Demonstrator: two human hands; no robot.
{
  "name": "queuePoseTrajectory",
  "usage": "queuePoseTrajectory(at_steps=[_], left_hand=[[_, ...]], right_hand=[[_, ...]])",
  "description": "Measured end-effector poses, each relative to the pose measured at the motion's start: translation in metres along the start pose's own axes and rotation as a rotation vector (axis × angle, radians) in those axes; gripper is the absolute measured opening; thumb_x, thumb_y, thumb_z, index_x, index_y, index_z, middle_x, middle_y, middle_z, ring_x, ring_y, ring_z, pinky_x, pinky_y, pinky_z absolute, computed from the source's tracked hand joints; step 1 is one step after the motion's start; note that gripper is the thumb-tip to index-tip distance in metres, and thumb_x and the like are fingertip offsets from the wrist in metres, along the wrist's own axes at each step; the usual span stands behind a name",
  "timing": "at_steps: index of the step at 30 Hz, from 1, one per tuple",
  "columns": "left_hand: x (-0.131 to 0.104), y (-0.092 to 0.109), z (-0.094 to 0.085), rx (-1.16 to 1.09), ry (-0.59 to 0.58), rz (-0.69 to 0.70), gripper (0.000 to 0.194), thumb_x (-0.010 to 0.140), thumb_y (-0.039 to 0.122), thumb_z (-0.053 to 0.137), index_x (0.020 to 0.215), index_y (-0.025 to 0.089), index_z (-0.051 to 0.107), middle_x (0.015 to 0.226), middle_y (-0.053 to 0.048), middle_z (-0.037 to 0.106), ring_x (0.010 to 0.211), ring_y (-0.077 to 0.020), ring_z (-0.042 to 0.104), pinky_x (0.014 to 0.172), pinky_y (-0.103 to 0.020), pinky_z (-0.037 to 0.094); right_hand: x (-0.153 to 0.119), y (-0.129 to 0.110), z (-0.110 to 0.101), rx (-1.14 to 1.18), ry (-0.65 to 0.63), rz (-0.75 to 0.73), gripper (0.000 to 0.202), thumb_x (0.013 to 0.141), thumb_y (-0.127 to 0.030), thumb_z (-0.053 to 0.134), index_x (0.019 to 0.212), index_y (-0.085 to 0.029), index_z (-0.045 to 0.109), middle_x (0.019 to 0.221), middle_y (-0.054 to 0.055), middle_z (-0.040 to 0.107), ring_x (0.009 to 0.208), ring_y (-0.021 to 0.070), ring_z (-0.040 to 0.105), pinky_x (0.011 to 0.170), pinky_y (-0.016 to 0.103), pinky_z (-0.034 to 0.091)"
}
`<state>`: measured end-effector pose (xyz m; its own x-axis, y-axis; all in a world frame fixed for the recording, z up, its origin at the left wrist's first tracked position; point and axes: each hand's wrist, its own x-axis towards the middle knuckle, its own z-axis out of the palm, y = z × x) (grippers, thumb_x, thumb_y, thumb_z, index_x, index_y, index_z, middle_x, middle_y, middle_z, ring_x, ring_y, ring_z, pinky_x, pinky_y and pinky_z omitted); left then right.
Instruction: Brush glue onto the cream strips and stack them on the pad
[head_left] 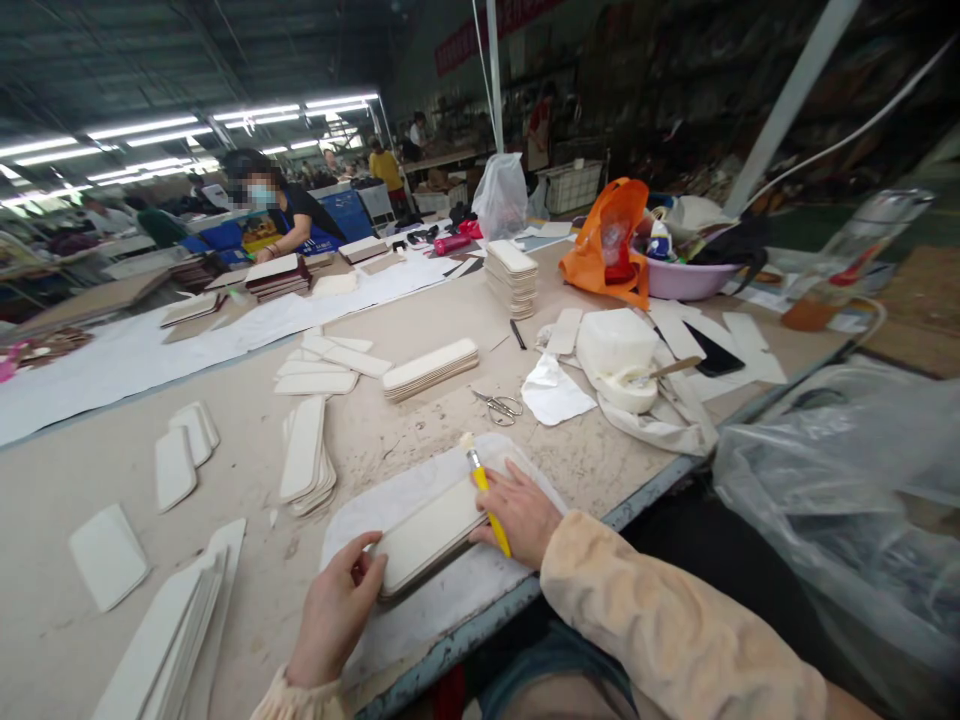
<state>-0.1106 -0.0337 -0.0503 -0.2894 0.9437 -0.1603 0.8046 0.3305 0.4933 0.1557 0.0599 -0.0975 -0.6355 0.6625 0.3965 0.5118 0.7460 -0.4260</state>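
From here I have the right hand [523, 515] clamped on a brush [481, 480], fingers over a panel stack [431, 535]. The left hand [334, 605] touches its left end; whether it pinches, I cannot tell. The stack lies on white paper [450, 612].

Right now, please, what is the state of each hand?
Left hand: fingers at the left end of the white panels; gripping or only touching, cannot be told.
Right hand: closed, holding the yellow brush.

Orange bag [591, 268] beside lilac basin [691, 281]; bottle [844, 272] farther right; masked co-worker [304, 215] across table.
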Motion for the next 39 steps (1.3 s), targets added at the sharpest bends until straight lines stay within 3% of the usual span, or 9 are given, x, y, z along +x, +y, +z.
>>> queuePoseTrajectory(at_steps=[3,8,17,21,25,29,33,35,39], left_hand=[[0.001,-0.001,0.002,0.02,0.001,0.0,0.041,0.081,0.049,0.046,0.107,0.021,0.061,0.064,0.004,0.06,0.061,-0.0168,0.06,0.062,-0.029,0.045],[0.002,-0.002,0.001,0.052,0.004,0.027,0.042,0.082,0.046,0.045,0.11,0.02,0.061,0.072,0.002,0.062,0.064,-0.0174,0.062,0.067,-0.031,0.048],[0.003,0.004,-0.002,0.096,0.048,0.134,0.038,0.082,0.04,0.045,0.107,0.018,0.064,0.089,-0.004,0.061,0.068,-0.0167,0.06,0.073,-0.035,0.051],[0.004,0.009,-0.006,0.066,0.087,0.211,0.04,0.081,0.037,0.05,0.113,0.017,0.063,0.114,-0.011,0.061,0.096,-0.0234,0.062,0.087,-0.04,0.051],[0.004,0.037,-0.013,-0.056,0.047,0.299,0.048,0.081,0.04,0.056,0.124,0.02,0.056,0.126,-0.01,0.059,0.119,-0.026,0.053,0.104,-0.044,0.041],[-0.002,0.089,-0.007,-0.243,-0.071,0.311,0.042,0.081,0.042,0.059,0.117,0.019,0.06,0.114,-0.007,0.066,0.105,-0.0243,0.059,0.093,-0.037,0.046],[-0.016,0.137,0.019,-0.481,-0.18,0.194,0.03,0.082,0.044,0.056,0.093,0.017,0.065,0.081,-0.003,0.069,0.076,-0.0202,0.06,0.069,-0.029,0.046],[-0.023,0.152,0.036,-0.582,-0.203,0.151,0.03,0.081,0.045,0.057,0.089,0.017,0.065,0.078,-0.002,0.067,0.073,-0.0192,0.057,0.065,-0.027,0.044],[-0.034,0.171,0.065,-0.694,-0.235,0.092,0.03,0.08,0.046,0.06,0.087,0.017,0.064,0.077,-0.002,0.066,0.073,-0.0191,0.056,0.065,-0.026,0.044]], right_hand=[[-0.008,0.024,-0.011,-0.009,0.096,0.147,0.026,0.082,-0.037,0.068,0.095,-0.019,0.055,0.118,0.014,0.063,0.123,0.0278,0.051,0.107,0.054,0.034],[-0.016,0.041,-0.006,0.111,0.298,0.316,0.013,0.086,-0.027,0.058,0.095,-0.022,0.05,0.115,0.013,0.064,0.11,0.0255,0.06,0.091,0.045,0.05],[-0.011,0.03,-0.015,0.339,0.405,0.427,0.019,0.082,-0.03,0.059,0.09,-0.025,0.043,0.11,0.009,0.067,0.102,0.0236,0.064,0.087,0.042,0.05],[-0.003,0.02,-0.026,0.538,0.459,0.426,0.028,0.08,-0.033,0.064,0.09,-0.025,0.039,0.109,0.007,0.064,0.081,0.0177,0.064,0.075,0.035,0.053],[0.013,0.007,-0.057,0.92,0.473,0.4,0.034,0.079,-0.035,0.067,0.091,-0.026,0.037,0.1,0.001,0.06,0.07,0.0112,0.058,0.065,0.026,0.05],[0.03,0.001,-0.101,1.124,0.431,0.335,0.04,0.075,-0.037,0.071,0.086,-0.025,0.035,0.084,-0.004,0.055,0.068,0.0105,0.053,0.061,0.023,0.045],[0.032,0.014,-0.127,1.132,0.432,0.292,0.04,0.073,-0.035,0.074,0.085,-0.025,0.037,0.084,-0.004,0.053,0.065,0.0096,0.048,0.059,0.023,0.04],[0.026,0.024,-0.129,1.104,0.433,0.291,0.041,0.072,-0.034,0.075,0.087,-0.025,0.038,0.086,-0.004,0.052,0.064,0.0096,0.047,0.058,0.024,0.039],[0.009,0.042,-0.127,1.032,0.451,0.369,0.041,0.073,-0.034,0.075,0.088,-0.025,0.037,0.068,-0.008,0.042,0.055,0.0086,0.037,0.051,0.022,0.03]])
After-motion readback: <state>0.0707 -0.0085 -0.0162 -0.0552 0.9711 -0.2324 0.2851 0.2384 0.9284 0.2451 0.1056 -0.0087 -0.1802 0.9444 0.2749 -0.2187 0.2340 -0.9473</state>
